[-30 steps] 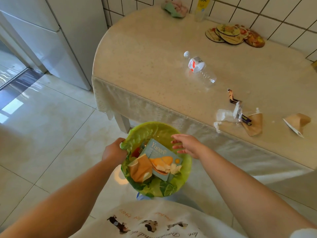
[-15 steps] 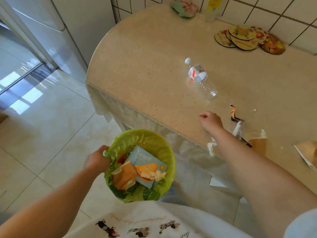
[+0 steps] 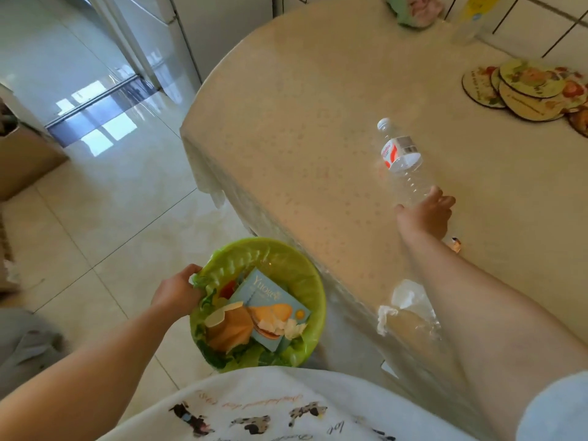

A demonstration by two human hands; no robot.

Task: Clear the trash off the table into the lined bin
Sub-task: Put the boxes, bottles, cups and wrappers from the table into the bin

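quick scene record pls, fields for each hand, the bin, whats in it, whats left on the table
left hand: left hand grips the rim of the bin
right hand: right hand reaches over the table, fingers at the base end of the plastic bottle; grip not yet clear
bin: green lined bin, held beside the table edge
bin contents: blue carton, crushed paper cup
bottle: clear, lying on its side, cap pointing away
trash left: bottle, crumpled clear wrapper near the table edge
other: round coasters stacked at the far side

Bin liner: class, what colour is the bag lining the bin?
Light green. The bin liner shows best in the head view, folded over the rim.
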